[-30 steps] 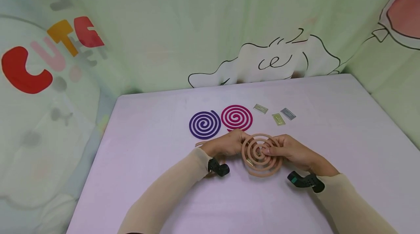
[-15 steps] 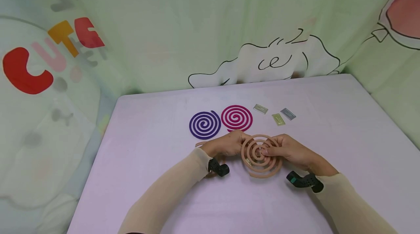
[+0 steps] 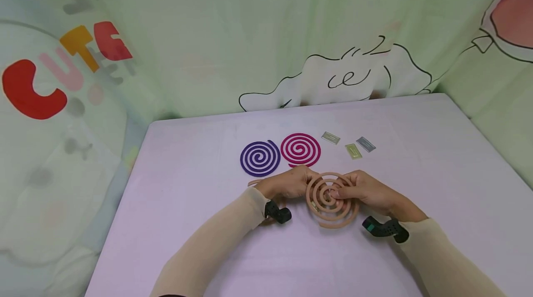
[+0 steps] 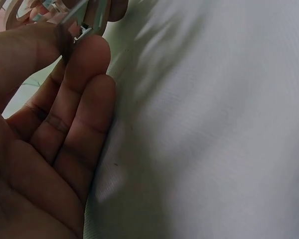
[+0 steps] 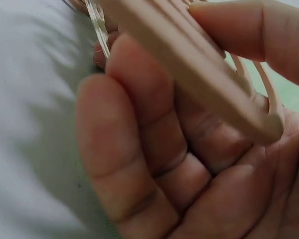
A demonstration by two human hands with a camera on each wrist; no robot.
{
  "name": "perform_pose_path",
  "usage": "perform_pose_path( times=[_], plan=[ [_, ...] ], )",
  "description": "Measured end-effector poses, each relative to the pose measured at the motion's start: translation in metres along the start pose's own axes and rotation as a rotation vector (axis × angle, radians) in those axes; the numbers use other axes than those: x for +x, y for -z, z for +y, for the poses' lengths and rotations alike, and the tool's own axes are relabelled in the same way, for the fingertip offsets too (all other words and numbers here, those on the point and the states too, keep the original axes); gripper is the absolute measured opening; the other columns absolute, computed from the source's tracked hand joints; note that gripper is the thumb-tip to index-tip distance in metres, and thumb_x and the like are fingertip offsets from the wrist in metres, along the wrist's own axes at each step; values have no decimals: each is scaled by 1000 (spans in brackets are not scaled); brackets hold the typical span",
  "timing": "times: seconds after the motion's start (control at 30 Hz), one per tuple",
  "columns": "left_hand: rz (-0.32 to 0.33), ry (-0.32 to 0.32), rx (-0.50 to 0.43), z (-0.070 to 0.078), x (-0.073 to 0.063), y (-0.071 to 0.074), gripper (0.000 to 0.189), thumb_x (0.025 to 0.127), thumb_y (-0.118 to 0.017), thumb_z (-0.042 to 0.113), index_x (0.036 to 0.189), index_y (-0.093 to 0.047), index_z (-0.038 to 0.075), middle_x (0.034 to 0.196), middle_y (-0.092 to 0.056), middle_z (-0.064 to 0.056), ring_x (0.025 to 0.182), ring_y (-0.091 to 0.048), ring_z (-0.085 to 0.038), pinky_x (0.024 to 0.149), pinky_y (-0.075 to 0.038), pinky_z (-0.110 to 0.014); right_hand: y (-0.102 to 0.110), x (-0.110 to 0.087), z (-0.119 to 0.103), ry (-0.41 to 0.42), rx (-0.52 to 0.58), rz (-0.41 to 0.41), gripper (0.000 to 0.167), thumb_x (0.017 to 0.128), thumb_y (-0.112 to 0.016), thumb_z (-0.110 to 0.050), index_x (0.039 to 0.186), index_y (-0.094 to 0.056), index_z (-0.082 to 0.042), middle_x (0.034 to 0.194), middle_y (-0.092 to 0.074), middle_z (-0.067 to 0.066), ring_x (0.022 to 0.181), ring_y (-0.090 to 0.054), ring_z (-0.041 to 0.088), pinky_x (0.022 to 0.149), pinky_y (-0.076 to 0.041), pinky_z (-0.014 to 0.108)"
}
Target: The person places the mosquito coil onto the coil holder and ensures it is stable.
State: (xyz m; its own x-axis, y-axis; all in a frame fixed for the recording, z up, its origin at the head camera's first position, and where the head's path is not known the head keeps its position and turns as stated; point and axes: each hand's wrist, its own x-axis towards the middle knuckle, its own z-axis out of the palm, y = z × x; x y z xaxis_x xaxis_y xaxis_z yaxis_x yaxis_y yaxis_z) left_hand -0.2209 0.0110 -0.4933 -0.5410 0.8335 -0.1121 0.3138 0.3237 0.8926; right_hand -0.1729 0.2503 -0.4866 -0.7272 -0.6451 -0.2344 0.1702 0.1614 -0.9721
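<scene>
Near the middle of the table my right hand (image 3: 372,195) pinches a tan mosquito coil (image 3: 333,227), its thumb on the front close to the spiral's centre. In the right wrist view the coil (image 5: 189,74) crosses above the curled lower fingers. My left hand (image 3: 293,181) reaches behind the coil's left side. It pinches a small thin metal coil stand (image 4: 81,34) between thumb and finger, seen edge-on in the left wrist view. Through the coil's gaps in the head view a bit of this metal stand (image 3: 314,207) shows. Left fingertips behind the coil are partly hidden.
A purple coil (image 3: 260,158) and a pink coil (image 3: 300,149) lie side by side beyond the hands. Three flat metal stands (image 3: 353,151) lie to their right. Another tan coil (image 3: 255,182) is mostly covered by the left wrist. A light purple cloth (image 3: 187,167) covers the table.
The held coil has tilted and turned slightly, its loose lower end coming down and a little to the right. My right wrist has shifted slightly left. The left hand is nearly still.
</scene>
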Motion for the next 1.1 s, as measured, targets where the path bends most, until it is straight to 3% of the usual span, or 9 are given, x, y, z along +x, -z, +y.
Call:
perform_pose_path(
  times=[0.23,0.43,0.7,0.93,1.1],
  plan=[
    [9,25,-60,0,-1,-2,18,92,-77,5,109,-79,-2,99,-76,-6,81,-51,4,81,-47,-11,2,-1,3,2,-9,10,13,103,-62,-8,93,-65,0,80,-64,-4,73,-60,7,65,-53,23],
    [1,12,-44,-2,-2,-1,14,97,-72,5,108,-79,-1,101,-77,-5,88,-55,4,86,-48,-13,8,-6,3,29,14,47,15,104,-58,-6,98,-71,-3,87,-67,-5,78,-59,6,68,-53,23],
    [0,11,-103,-2,-3,0,11,97,-71,3,105,-78,0,105,-77,-10,95,-60,1,88,-48,-15,11,-9,5,23,26,71,16,106,-58,-8,97,-72,-6,82,-68,-4,72,-62,9,63,-57,26],
    [13,2,-111,-1,-1,-1,14,93,-76,6,106,-79,-1,97,-77,-5,81,-54,2,80,-47,-14,11,-8,8,59,65,-31,23,108,-53,-7,102,-74,-14,81,-68,-7,65,-60,4,54,-54,23],
    [24,-15,-108,0,-1,-3,15,93,-75,4,106,-79,-3,92,-75,-4,77,-51,2,75,-46,-14,6,-5,9,71,109,-68,27,109,-49,-6,113,-75,-12,100,-75,-4,90,-66,6,77,-57,24]
  ],
)
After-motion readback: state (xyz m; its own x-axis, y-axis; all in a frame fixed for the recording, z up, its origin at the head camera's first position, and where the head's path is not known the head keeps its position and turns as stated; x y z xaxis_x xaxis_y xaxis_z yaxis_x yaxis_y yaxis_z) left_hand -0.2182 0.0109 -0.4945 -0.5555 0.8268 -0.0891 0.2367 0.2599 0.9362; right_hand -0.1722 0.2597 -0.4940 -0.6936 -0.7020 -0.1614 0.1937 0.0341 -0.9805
